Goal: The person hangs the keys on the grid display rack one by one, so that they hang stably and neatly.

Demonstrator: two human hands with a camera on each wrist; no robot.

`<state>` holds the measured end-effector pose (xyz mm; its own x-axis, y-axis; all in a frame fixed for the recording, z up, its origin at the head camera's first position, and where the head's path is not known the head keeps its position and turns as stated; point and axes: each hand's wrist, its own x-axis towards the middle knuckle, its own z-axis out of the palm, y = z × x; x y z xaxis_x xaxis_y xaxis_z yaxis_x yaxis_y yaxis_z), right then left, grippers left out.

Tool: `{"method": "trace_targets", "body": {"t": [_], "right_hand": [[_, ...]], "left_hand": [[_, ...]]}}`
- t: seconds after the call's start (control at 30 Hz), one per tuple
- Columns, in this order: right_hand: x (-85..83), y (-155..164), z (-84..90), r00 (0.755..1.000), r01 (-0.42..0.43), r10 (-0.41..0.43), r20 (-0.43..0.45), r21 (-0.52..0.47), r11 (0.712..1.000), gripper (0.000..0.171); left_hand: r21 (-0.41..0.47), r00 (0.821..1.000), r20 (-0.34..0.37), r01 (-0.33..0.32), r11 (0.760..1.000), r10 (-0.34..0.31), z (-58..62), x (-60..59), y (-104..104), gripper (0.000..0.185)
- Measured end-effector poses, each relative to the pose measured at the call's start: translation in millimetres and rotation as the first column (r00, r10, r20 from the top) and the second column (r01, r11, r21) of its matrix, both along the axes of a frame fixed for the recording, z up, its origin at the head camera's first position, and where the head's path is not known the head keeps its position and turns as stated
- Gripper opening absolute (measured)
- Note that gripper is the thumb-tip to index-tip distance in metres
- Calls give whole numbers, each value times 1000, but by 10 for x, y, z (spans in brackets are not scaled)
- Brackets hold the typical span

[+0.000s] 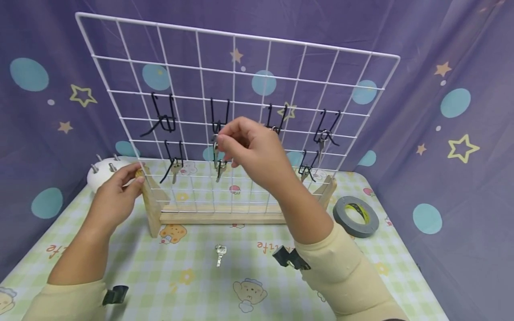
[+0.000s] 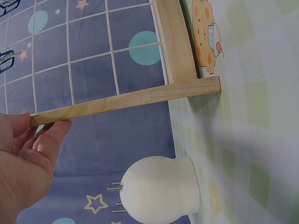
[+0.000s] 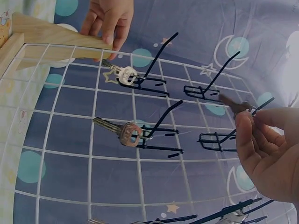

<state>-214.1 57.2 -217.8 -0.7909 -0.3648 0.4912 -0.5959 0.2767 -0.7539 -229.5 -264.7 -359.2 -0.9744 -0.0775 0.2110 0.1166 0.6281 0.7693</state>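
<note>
A white wire grid panel (image 1: 237, 80) stands in a wooden base (image 1: 221, 217) on the table. Black hooks (image 1: 164, 120) hang on it, and several carry keys (image 3: 125, 133). My right hand (image 1: 220, 141) is raised to the middle hook and pinches a key (image 3: 232, 103) at that hook's tip. My left hand (image 1: 134, 176) grips the top of the left wooden upright (image 2: 117, 100), thumb and fingers curled round it. Another silver key (image 1: 219, 254) lies loose on the tablecloth in front of the base.
A white rounded holder with metal pegs (image 2: 159, 189) stands just left of the panel, behind my left hand. A grey tape roll (image 1: 356, 216) lies at the right end of the base. Purple curtain closes in the back and both sides.
</note>
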Motion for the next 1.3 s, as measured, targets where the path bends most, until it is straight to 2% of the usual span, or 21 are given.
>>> {"method": "trace_targets", "body": {"t": [0.17,0.67,1.03,1.17,1.3], "right_hand": [[-89,-5,-24,998,54,-53,-20,64,996,9],[-300,-67,0,985,157,-165,46,151,976,12],[-368,-99,7,968,227,-243,64,192,955,13],[-334,-88,5,965,256,-262,-2,219,942,17],[-213,-45,-20,959,259,-227,-168,203,944,18]], "left_hand": [[-5,1000,5,-1,1000,1,-6,-3,-6,56],[8,1000,6,7,1000,-7,-17,-19,-16,56],[0,1000,-2,9,1000,-9,-14,-10,-12,56],[6,1000,-4,8,1000,-8,-18,-6,-15,56],[9,1000,-7,9,1000,-9,-18,-4,-25,56]]}}
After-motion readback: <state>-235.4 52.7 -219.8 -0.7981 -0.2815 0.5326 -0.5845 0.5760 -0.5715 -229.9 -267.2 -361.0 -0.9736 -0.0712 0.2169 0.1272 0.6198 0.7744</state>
